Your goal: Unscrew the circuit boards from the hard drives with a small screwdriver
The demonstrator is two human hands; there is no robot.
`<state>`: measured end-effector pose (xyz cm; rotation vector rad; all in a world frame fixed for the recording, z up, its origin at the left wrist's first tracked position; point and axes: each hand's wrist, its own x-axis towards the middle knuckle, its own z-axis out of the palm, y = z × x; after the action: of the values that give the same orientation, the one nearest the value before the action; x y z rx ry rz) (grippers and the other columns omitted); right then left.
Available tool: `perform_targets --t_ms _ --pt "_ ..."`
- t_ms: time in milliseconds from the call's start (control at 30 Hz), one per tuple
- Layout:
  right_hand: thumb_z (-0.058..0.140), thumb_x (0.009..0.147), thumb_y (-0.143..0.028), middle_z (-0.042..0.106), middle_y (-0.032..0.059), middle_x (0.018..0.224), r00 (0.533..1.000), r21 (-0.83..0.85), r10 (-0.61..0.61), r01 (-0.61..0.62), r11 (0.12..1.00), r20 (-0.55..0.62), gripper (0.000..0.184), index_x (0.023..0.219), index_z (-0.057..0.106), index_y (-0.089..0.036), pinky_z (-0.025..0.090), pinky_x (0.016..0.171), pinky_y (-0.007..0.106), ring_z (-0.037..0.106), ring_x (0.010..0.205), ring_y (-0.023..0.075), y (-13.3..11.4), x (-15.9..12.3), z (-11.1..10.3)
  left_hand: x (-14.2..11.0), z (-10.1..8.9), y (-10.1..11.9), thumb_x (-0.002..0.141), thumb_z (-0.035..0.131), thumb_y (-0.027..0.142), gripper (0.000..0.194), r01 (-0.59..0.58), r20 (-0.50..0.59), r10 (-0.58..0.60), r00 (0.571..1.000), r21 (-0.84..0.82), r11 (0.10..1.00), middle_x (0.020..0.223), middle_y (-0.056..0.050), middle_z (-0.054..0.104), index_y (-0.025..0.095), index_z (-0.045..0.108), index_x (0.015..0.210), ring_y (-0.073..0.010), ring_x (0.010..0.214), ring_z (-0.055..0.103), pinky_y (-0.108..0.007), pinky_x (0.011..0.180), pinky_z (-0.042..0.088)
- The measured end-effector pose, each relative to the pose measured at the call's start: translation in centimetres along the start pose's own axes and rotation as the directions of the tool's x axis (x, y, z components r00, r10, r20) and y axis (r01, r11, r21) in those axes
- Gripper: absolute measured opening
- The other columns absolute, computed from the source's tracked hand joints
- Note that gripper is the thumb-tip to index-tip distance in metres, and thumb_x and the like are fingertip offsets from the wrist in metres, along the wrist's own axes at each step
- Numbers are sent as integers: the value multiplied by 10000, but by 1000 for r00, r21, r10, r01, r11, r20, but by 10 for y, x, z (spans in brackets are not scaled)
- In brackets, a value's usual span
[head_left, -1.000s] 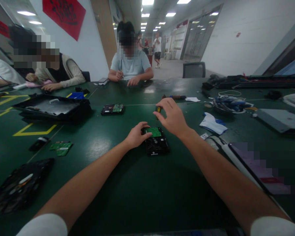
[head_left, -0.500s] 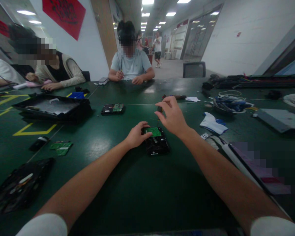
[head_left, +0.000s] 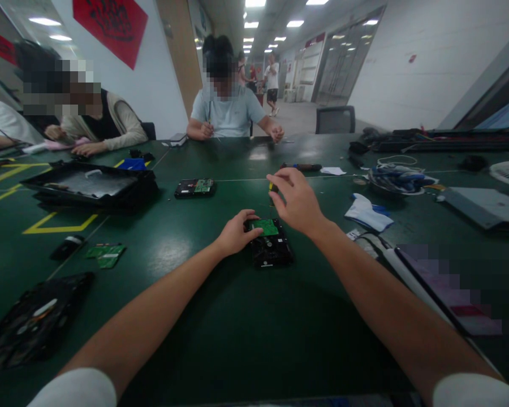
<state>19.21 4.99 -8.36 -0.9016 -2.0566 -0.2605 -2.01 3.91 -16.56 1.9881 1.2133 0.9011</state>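
Note:
A hard drive [head_left: 271, 251] with a green circuit board [head_left: 268, 227] on its upper face lies flat on the table in front of me. My left hand [head_left: 238, 233] is closed on its left edge, the thumb resting over the board. Above the drive's far end, my right hand [head_left: 296, 199] pinches a small screwdriver [head_left: 272, 186] between thumb and fingers. Yellow and dark parts of its handle show, and it stands roughly upright. Its tip is too small to make out, so I cannot tell whether it touches the drive.
A second hard drive [head_left: 195, 187] lies farther off, left of centre. At left are a black tray [head_left: 93, 183], loose circuit boards [head_left: 106, 254] and a larger black part [head_left: 38, 319]. White gloves [head_left: 367, 213] and a grey metal box [head_left: 486, 206] lie right. A person [head_left: 227, 110] sits opposite.
My right fingers have shifted slightly around the screwdriver, and yellow on its handle now shows. My left hand and the hard drive stay put. The person opposite has moved one hand rightward.

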Motion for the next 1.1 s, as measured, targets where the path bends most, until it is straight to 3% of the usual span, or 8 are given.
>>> perform_targets --t_ms 167,433,600,800,933,1100 --pt "601 917 -181 550 147 1185 999 57 52 -52 997 -5 358 1270 666 -191 551 983 527 595 1084 307 0 -1 0 -1 -1 3 868 731 332 577 7 5 -7 1000 2 1000 1347 -148 685 163 485 1361 -262 1103 686 -407 867 529" --pt "492 945 -151 587 169 1324 999 53 13 -16 998 49 484 1420 581 -177 520 1066 531 590 1232 320 -2 0 1 0 -1 2 867 742 309 566 11 -4 -11 1000 8 1000 1338 -148 690 161 497 1356 -252 1097 687 -405 893 529" --pt "488 941 -126 621 168 1332 1000 42 -8 7 999 30 425 1349 602 -166 481 1101 535 582 1257 319 0 0 1 -1 -1 4 870 737 313 570 4 4 -4 1000 -2 1000 1340 -155 686 153 488 1358 -255 1131 679 -406 910 520" --pt "643 921 -232 652 129 1140 999 58 46 -44 997 -24 264 1184 631 -222 494 1024 549 599 1128 335 1 1 -1 -1 -2 3 870 735 320 566 3 0 -3 1000 4 1000 1340 -149 687 161 492 1355 -254 1110 682 -391 871 522" --pt "684 888 -231 588 124 1149 999 59 45 -44 997 -20 355 1241 642 -224 528 978 519 591 1089 313 2 -1 0 -1 -1 1 870 733 331 578 10 3 -10 1000 9 1000 1342 -145 687 160 489 1365 -225 979 692 -388 843 527" --pt "649 885 -185 529 127 1206 998 106 62 -63 992 6 437 1318 621 -237 547 977 521 601 1100 300 3 -3 4 -1 -2 3 869 734 328 575 13 1 -13 1000 6 1000 1338 -147 690 167 497 1367 -222 978 689 -394 859 531"
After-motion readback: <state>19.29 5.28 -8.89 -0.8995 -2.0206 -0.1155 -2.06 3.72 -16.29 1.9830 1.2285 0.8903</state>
